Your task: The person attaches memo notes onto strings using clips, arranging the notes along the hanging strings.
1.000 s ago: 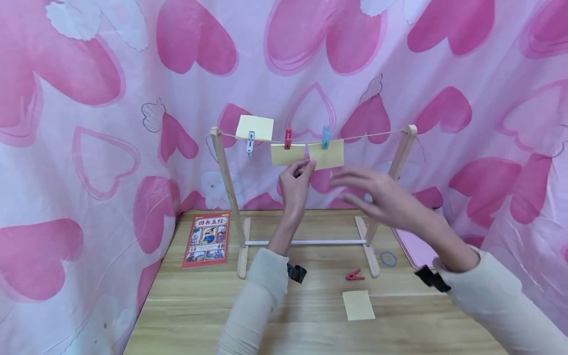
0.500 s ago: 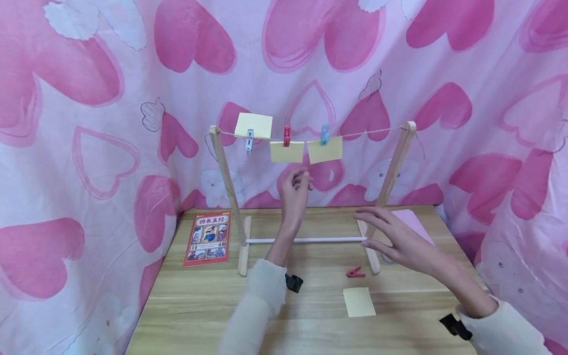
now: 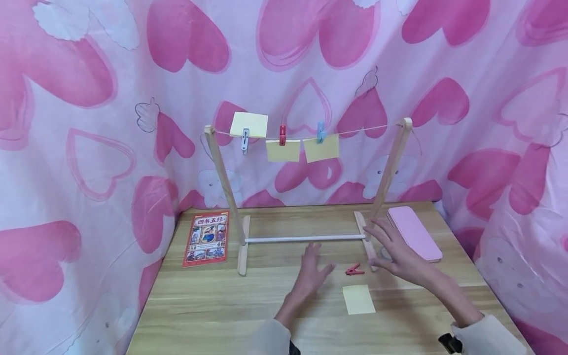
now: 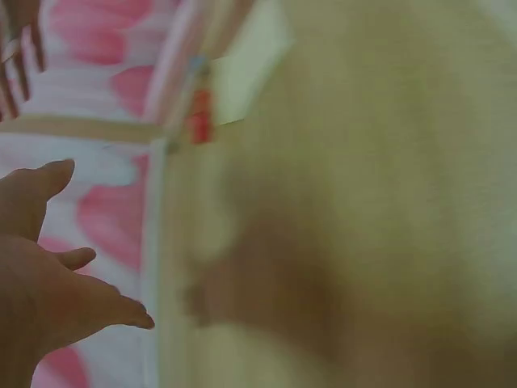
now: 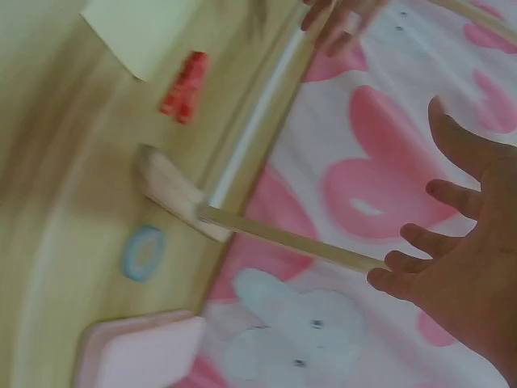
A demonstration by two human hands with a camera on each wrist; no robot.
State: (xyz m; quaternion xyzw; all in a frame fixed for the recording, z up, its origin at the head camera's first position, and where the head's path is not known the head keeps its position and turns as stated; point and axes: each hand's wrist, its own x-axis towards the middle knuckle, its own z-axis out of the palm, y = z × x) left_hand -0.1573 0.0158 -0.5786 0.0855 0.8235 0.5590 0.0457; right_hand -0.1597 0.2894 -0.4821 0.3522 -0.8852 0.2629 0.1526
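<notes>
My left hand [image 3: 310, 273] hovers over the table left of the red clothespin [image 3: 354, 269], fingers spread and holding nothing. The right hand [image 3: 397, 254], also spread and holding nothing, is over the rack's right foot, partly covering a ring-shaped roll of tape [image 5: 144, 253]. A yellow sticky note [image 3: 359, 299] lies just in front of the red clothespin. From the string between two wooden posts hang two yellow notes, one [image 3: 283, 151] under a red clothespin [image 3: 282, 135] and one [image 3: 321, 148] under a blue clothespin [image 3: 321, 133]. A third note [image 3: 249, 124] stands up above the string, gripped by a pale clothespin [image 3: 245, 140].
The wooden rack has a left post [image 3: 225, 185], a right post [image 3: 392, 165] and a white crossbar [image 3: 306, 239] low between them. A red illustrated booklet [image 3: 206, 238] lies at the left, a pink case [image 3: 414, 233] at the right. A heart-patterned curtain [image 3: 306, 44] closes off the back and sides.
My left hand has let go of the hanging note by the blue clothespin and come down over the table. The right hand has dropped from beside the notes to the rack's right foot.
</notes>
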